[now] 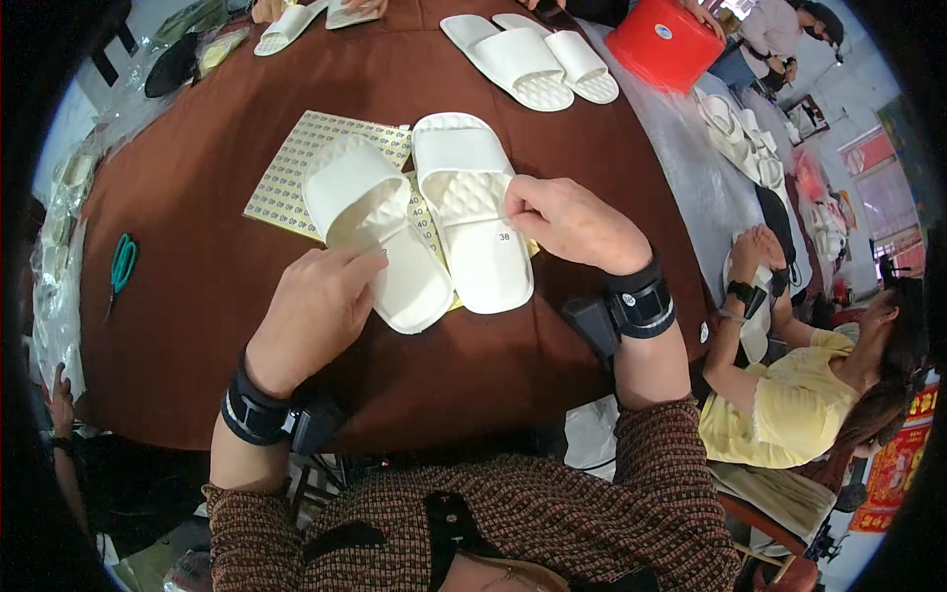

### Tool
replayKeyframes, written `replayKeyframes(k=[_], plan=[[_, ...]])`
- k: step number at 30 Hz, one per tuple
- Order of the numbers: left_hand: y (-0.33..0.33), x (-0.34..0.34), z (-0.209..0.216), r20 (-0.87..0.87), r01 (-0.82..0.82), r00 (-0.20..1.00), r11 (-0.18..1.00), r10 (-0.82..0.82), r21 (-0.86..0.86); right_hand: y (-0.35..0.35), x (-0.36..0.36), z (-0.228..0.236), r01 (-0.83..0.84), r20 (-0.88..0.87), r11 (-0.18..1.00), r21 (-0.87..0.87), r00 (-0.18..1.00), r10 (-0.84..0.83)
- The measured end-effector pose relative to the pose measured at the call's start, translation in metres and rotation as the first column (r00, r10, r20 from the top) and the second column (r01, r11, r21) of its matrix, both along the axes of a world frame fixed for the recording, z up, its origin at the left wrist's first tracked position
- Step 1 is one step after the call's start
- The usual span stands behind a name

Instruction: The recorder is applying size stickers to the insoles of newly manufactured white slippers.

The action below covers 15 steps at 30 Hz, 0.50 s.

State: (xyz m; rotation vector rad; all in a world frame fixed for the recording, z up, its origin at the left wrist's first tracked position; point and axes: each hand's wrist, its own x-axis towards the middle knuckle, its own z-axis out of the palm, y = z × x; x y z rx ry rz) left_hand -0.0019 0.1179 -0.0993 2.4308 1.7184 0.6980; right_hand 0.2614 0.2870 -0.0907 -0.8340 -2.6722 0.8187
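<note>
Two white open-toe slippers lie side by side in front of me, toes pointing away. On the left slipper (414,281), which is tilted outward, my left hand (321,306) is closed at the side edge, its fingertips by a small printed mark on the insole, mostly hidden. My right hand (582,222) has curled fingers and thumb pinched at the outer edge of the right slipper (483,261), just by the strap. A small dark printed mark shows on that slipper's insole. Beneath both lie pale yellow sheets of printed stickers (286,183).
Green-handled scissors (122,261) lie at the left on the brown tablecloth (197,326). Another white slipper pair (528,64) and a red tub (664,44) stand at the far side. At right, a person in yellow (804,405) sits by more slippers (740,133). Plastic wrapping (61,257) lines the left edge.
</note>
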Motion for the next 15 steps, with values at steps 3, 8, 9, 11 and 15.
replayKeyframes(k=[3, 8, 9, 11, 15], plan=[[0.002, -0.005, -0.008, 0.0, 0.033, 0.999, 0.998, -0.033, 0.058, -0.003, -0.001, 0.001, -0.01, 0.037, 0.999, -0.039, 0.999, 0.011], [0.003, -0.011, -0.004, 0.009, -0.066, 0.998, 0.998, 0.066, 0.005, -0.005, -0.004, -0.003, -0.003, 0.01, 1.0, 0.026, 1.0, 0.003], [0.002, -0.01, 0.001, 0.092, -0.131, 0.987, 0.991, 0.131, -0.003, -0.004, -0.005, -0.004, -0.012, 0.007, 0.999, 0.036, 1.0, 0.012], [0.001, -0.004, 0.011, 0.257, -0.253, 0.933, 0.967, 0.251, -0.026, -0.003, -0.005, -0.004, 0.01, 0.038, 0.999, 0.049, 0.999, -0.012], [0.009, 0.009, 0.016, 0.28, -0.509, 0.845, 0.847, 0.456, 0.155, -0.002, -0.003, -0.003, 0.058, -0.193, 0.998, 0.024, 0.98, -0.053]])
